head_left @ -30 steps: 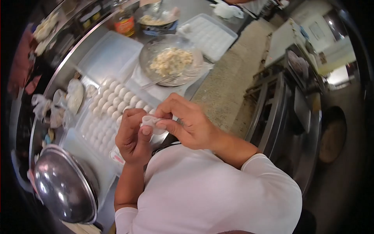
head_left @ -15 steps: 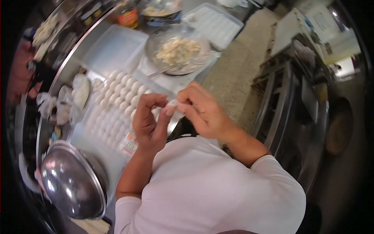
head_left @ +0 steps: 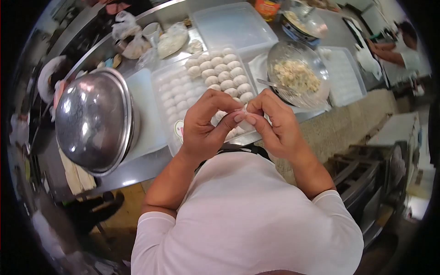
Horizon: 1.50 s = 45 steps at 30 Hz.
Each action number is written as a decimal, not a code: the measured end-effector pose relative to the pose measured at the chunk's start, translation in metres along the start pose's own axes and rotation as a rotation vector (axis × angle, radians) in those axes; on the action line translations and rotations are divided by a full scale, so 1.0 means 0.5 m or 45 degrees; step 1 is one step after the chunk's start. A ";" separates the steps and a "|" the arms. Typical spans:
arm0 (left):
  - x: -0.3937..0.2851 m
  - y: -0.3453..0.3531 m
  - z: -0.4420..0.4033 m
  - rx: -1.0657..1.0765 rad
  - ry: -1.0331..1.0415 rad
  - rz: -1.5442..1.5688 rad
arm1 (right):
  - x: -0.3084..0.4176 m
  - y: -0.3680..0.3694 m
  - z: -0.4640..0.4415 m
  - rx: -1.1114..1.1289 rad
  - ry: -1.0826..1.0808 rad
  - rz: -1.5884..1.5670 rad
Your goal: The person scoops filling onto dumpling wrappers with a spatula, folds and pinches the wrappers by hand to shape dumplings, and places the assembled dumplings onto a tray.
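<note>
My left hand [head_left: 207, 123] and my right hand [head_left: 276, 127] meet in front of my chest, thumbs and forefingers pinched together. Between the fingertips is a small piece of white dough [head_left: 244, 110], mostly hidden by them. Just beyond, a shallow plastic tray [head_left: 161, 98] holds rows of round white dough balls [head_left: 223, 75]; part of the tray lies under a clear cover, and my hands block its near corner. Right of it stands a metal bowl [head_left: 321, 94] of chopped yellowish filling [head_left: 297, 77], with a metal utensil [head_left: 275, 84] resting across the rim.
A large domed metal bowl [head_left: 91, 121] sits at the left on a pale board [head_left: 143, 110]. Behind are an empty-looking plastic container [head_left: 233, 27], plastic bags [head_left: 173, 40] and another bowl [head_left: 305, 20]. A second tray [head_left: 341, 75] stands right. Another person [head_left: 403, 52] is at far right.
My view has turned, so the table now lies straighter ahead and the other person shows at right. My fingertips have drawn closer together over the dough, which shows less.
</note>
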<state>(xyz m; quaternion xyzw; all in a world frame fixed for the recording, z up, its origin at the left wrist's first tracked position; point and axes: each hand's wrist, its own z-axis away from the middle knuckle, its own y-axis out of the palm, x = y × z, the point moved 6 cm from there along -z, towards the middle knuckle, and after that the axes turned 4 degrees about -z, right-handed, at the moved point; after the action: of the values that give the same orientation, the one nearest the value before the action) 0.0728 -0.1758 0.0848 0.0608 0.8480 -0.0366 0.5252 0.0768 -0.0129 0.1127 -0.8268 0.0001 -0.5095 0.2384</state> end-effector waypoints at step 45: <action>0.203 -0.248 -0.001 -0.090 -0.718 -0.572 | -0.235 0.131 -0.140 -0.035 0.342 -0.025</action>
<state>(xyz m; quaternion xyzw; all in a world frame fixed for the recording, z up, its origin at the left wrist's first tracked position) 0.0103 -0.2919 -0.0061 -0.1577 0.6627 -0.1369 0.7191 -0.0227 -0.0700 0.0137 -0.7543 0.0307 -0.6179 0.2199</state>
